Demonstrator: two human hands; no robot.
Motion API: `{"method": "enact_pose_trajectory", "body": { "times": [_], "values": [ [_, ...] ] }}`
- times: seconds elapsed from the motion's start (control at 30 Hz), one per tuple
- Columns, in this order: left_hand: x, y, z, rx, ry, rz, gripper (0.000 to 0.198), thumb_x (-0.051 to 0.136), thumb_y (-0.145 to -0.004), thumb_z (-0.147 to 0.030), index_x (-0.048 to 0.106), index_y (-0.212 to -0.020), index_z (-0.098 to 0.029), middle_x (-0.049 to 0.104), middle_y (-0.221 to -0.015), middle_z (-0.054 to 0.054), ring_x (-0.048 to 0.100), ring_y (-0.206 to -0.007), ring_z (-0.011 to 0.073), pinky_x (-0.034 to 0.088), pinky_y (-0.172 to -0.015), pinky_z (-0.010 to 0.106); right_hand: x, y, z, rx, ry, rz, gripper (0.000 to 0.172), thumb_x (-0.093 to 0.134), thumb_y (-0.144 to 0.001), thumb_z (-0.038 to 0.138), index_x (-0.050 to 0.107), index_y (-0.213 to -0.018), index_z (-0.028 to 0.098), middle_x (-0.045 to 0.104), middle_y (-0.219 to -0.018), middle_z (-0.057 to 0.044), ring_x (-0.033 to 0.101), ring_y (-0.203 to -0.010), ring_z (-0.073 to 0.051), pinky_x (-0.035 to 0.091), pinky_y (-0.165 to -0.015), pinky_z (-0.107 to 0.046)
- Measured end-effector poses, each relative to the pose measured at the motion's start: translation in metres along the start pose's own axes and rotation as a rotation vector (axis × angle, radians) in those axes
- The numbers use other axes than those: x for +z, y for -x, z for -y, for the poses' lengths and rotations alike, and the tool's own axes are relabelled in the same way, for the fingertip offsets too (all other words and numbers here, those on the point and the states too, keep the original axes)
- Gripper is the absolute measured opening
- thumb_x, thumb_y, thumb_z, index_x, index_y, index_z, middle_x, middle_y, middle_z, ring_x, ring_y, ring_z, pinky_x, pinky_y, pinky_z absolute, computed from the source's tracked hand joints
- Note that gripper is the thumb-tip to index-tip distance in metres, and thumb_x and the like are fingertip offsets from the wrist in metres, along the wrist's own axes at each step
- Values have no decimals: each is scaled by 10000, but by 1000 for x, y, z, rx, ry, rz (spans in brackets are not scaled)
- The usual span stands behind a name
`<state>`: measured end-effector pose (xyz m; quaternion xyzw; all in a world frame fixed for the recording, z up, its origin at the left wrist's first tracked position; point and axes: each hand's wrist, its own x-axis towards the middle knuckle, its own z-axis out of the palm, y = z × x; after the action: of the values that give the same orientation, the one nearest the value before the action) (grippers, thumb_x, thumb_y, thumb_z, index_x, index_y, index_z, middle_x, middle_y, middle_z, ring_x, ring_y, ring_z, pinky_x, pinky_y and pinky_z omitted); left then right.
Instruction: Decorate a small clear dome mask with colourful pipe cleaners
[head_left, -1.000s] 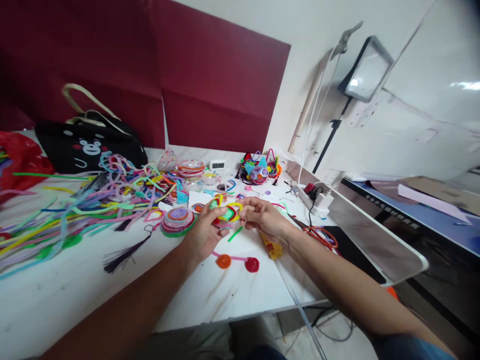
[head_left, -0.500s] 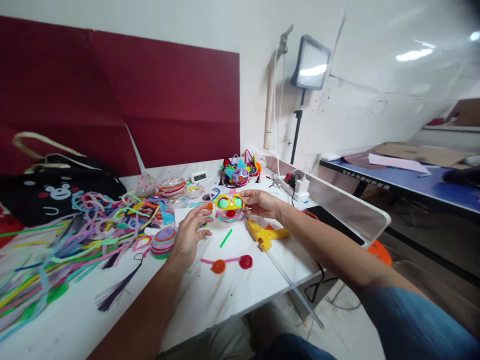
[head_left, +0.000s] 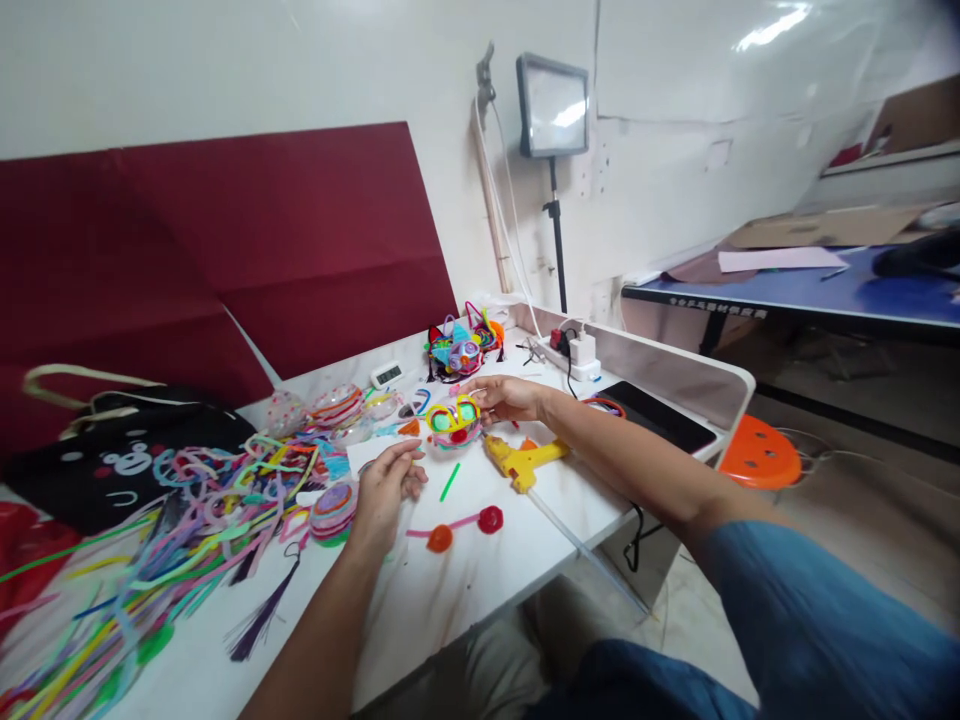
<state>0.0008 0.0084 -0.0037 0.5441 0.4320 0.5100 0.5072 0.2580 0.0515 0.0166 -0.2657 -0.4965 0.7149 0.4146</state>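
My right hand (head_left: 506,398) grips the right side of a small rounded craft face (head_left: 454,422) with its fingertips. The face has yellow loops around green patches, a red coil and pink fuzzy strips low down. My left hand (head_left: 391,478) hovers left of it, apart from it, its fingers loosely bent with nothing visible in them. Just right of the craft lies a yellow glue gun (head_left: 521,462) with a long clear glue stick (head_left: 577,545). A green pipe cleaner piece (head_left: 450,482) and a pink strip with orange (head_left: 439,538) and red (head_left: 490,519) coils rest nearer me.
Many pipe cleaners (head_left: 161,560) spread over the table's left side, beside a black bag (head_left: 112,455). A finished-looking colourful craft (head_left: 459,350), a small digital clock (head_left: 386,375) and a power strip (head_left: 571,352) stand at the back. An orange stool (head_left: 761,452) is to the right.
My left hand has drawn down and back from the craft, its fingers curling more. My right hand still holds the craft, which has tilted. The camera view has turned somewhat.
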Motion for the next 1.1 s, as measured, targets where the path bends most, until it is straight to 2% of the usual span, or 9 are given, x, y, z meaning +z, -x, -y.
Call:
{"method": "enact_pose_trajectory", "body": {
  "times": [0.2,0.3,0.43,0.63,0.87,1.1],
  "values": [
    [5,4,-5,-51,46,49,400,715,-716,-313,630,-1064,-134,647,-1028,71,584,-523,85,414,-422,212,8,4,1,-16,30,75,372,630,-673,32,571,-1015,166,608,-678,35,574,-563,-105,487,-580,-229],
    [9,5,-8,-99,130,62,371,730,-723,-277,610,-1044,-137,660,-889,31,577,-498,90,424,-417,210,12,5,2,-31,49,96,356,638,-672,41,567,-998,166,616,-677,35,571,-558,-101,477,-560,-218],
    [16,6,-13,-134,185,70,255,722,-748,-220,583,-950,-151,572,-594,-40,553,-469,94,425,-422,182,15,7,3,-49,77,114,353,653,-660,52,565,-982,166,624,-686,38,583,-567,-101,473,-550,-210],
    [21,3,-22,-163,224,91,182,721,-746,-175,582,-861,-158,611,-647,-19,572,-482,84,440,-428,168,18,11,6,-91,118,96,348,661,-666,97,570,-993,173,614,-685,44,579,-566,-95,481,-568,-218],
    [20,-8,-24,-118,225,118,219,776,-700,-204,616,-834,-136,639,-671,9,585,-525,92,477,-466,179,23,14,6,-181,249,-68,324,597,-708,106,576,-1021,184,610,-734,32,591,-581,-97,494,-570,-227],
    [10,-14,-9,-52,218,80,319,823,-643,-322,586,-775,-156,605,-649,-23,568,-533,90,455,-461,179,17,5,-5,-305,563,-449,232,530,-782,99,563,-999,174,594,-853,-9,589,-620,-102,432,-519,-209]
  ]
}}
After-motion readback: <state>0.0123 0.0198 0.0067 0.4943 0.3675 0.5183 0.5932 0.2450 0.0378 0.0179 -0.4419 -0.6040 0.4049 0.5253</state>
